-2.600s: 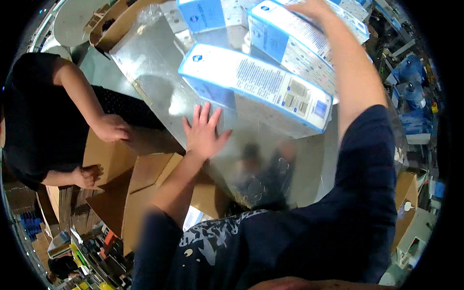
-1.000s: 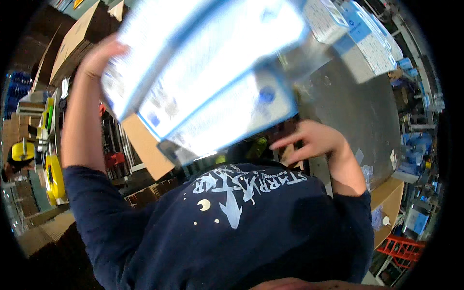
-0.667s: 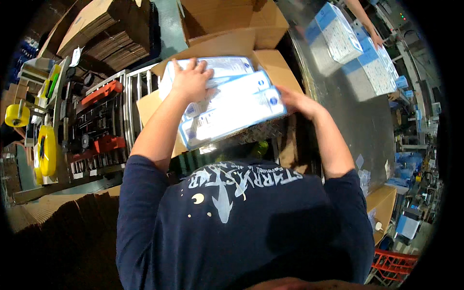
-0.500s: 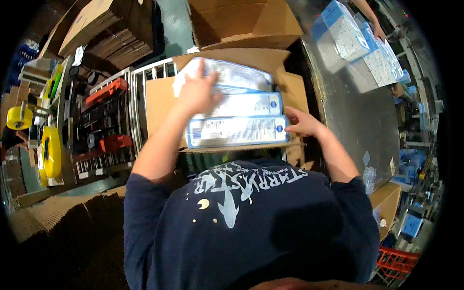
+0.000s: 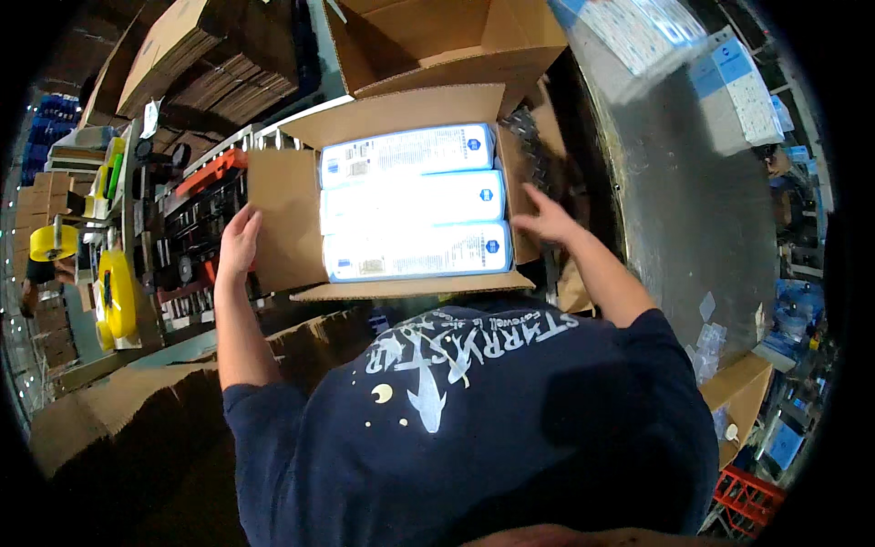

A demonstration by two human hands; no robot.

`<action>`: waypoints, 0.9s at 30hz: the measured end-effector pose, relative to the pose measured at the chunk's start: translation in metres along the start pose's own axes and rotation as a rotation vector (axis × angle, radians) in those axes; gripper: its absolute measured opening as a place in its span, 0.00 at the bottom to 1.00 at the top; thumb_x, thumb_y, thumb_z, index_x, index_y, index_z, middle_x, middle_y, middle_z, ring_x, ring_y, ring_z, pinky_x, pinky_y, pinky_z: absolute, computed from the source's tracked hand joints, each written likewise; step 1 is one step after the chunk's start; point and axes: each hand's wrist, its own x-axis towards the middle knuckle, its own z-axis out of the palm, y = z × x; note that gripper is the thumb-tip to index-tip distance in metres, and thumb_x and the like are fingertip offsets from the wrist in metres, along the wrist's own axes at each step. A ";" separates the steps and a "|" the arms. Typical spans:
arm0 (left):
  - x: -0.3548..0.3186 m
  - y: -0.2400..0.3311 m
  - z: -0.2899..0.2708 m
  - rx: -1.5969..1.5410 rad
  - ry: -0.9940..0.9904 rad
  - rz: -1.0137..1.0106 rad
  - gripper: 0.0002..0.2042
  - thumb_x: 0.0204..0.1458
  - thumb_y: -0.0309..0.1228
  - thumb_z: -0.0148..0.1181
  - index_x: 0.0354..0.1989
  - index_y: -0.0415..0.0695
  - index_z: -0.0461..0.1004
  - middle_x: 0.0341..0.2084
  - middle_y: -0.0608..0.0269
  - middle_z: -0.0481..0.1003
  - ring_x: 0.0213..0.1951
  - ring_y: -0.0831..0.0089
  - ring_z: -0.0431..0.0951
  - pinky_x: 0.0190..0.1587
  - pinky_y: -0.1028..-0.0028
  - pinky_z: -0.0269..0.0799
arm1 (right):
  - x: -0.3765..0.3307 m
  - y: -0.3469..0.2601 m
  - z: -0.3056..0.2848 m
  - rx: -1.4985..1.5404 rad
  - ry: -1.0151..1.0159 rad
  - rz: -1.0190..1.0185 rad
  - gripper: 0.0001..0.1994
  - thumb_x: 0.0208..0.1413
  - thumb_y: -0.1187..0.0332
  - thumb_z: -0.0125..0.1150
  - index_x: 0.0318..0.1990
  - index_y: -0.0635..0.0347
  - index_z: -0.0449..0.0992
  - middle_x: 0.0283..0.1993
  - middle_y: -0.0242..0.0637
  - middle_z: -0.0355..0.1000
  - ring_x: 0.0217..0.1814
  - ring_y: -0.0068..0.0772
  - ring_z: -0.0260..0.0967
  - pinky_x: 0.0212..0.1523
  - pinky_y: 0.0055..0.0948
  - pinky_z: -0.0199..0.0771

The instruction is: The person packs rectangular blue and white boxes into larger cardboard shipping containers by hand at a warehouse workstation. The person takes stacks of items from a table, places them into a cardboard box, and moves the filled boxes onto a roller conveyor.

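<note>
An open cardboard carton (image 5: 284,205) lies in front of me with its flaps folded outward. Three white-and-blue plastic-wrapped packs sit side by side inside: the far pack (image 5: 410,153), the middle pack (image 5: 410,200) and the near pack (image 5: 419,252). My left hand (image 5: 239,242) is against the outer edge of the left flap, fingers extended. At the carton's right side is my right hand (image 5: 550,221), its thumb and fingers apart beside the right flap. Neither hand holds a pack.
Another open carton (image 5: 437,50) stands beyond. To the right, a metal table (image 5: 674,219) bears more wrapped packs (image 5: 729,87). Roller conveyor parts and a machine with red pieces (image 5: 210,178), yellow tape rolls (image 5: 116,294) and stacked flat cardboard (image 5: 228,77) are on the left.
My left hand has left the packs and moved to the left flap. The far pack, tilted before, now lies level beside the others. My right hand stays by the right side.
</note>
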 end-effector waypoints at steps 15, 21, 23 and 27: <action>-0.020 0.055 0.121 0.896 -0.956 -0.277 0.49 0.27 0.60 0.66 0.57 0.40 0.58 0.58 0.48 0.56 0.58 0.55 0.58 0.58 0.58 0.52 | 0.010 -0.112 -0.003 -0.899 -0.289 -0.807 0.31 0.46 0.51 0.56 0.58 0.52 0.61 0.62 0.52 0.52 0.65 0.48 0.48 0.62 0.45 0.47; 0.027 -0.007 0.177 1.321 -0.042 0.006 0.52 0.21 0.59 0.67 0.60 0.53 0.53 0.60 0.51 0.51 0.62 0.55 0.50 0.55 0.47 0.51 | 0.055 -0.187 -0.076 -0.670 0.551 -0.760 0.23 0.50 0.60 0.52 0.52 0.60 0.64 0.49 0.46 0.65 0.58 0.41 0.57 0.60 0.46 0.49; 0.018 -0.008 0.169 1.257 0.018 -0.003 0.52 0.20 0.59 0.67 0.60 0.52 0.54 0.61 0.51 0.49 0.62 0.54 0.48 0.56 0.46 0.49 | 0.055 -0.181 -0.072 -0.726 0.331 -0.703 0.15 0.54 0.59 0.48 0.39 0.60 0.73 0.34 0.45 0.70 0.41 0.42 0.67 0.56 0.41 0.56; 0.019 -0.085 0.099 0.736 0.180 0.097 0.43 0.30 0.50 0.68 0.57 0.45 0.57 0.56 0.50 0.58 0.57 0.56 0.59 0.56 0.61 0.57 | 0.038 -0.113 -0.014 -0.394 0.265 -0.668 0.11 0.52 0.64 0.51 0.35 0.61 0.76 0.41 0.46 0.69 0.48 0.47 0.63 0.52 0.40 0.60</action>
